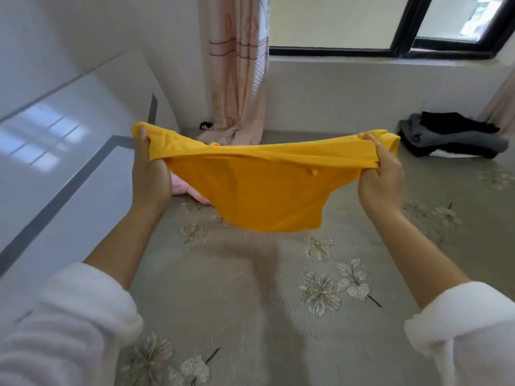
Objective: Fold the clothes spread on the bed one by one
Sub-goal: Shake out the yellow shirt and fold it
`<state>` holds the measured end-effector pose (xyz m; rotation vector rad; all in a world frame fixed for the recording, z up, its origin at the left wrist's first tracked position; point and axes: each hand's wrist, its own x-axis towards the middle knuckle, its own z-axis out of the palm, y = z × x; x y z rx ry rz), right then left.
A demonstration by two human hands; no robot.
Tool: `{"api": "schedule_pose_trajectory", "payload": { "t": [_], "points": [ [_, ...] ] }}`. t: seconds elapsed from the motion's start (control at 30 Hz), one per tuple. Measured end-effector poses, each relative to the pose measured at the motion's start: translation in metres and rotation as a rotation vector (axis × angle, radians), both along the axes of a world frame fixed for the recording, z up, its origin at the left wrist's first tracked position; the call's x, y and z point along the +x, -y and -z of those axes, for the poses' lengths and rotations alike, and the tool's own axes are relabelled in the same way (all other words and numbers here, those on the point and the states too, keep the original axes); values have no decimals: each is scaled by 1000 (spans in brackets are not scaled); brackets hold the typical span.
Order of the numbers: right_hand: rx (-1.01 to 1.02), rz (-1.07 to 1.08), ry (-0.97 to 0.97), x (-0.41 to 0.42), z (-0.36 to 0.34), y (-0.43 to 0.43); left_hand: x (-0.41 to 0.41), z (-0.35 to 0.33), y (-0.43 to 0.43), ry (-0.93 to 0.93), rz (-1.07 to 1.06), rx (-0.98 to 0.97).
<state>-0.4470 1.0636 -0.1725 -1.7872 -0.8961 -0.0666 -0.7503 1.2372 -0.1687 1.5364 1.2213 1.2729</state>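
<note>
The fingers of the left hand point(150, 165) curl round one end of a yellow garment point(250, 185), and those of the right hand point(383, 174) pinch the bunched cloth at its other end, so that it hangs stretched between them in the air above the bed point(250, 316). Behind its lower left edge a pink garment point(181, 188) lies on the flowered cover. A pile of grey and black clothes point(451, 139) sits at the far right near the window wall, and a pink curtain point(237, 65) hangs in the corner.

Bright daylight from window point(362, 22); wide-angle edge bending; slight blur.
</note>
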Motion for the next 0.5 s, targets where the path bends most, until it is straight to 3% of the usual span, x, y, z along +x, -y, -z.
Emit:
{"api": "schedule_pose_trajectory", "payload": {
  "t": [0.1, 0.23, 0.5],
  "points": [
    [-74, 3, 5, -9, 38, 27, -12, 50, 32, -190, -78, 52],
    [-254, -24, -19, -18, 98, 70, -30, 113, 86, -253, -66, -7],
    [-732, -135, -82, -38, 236, 148, -65, 248, 178, -644, 42, -433]
  ]
}}
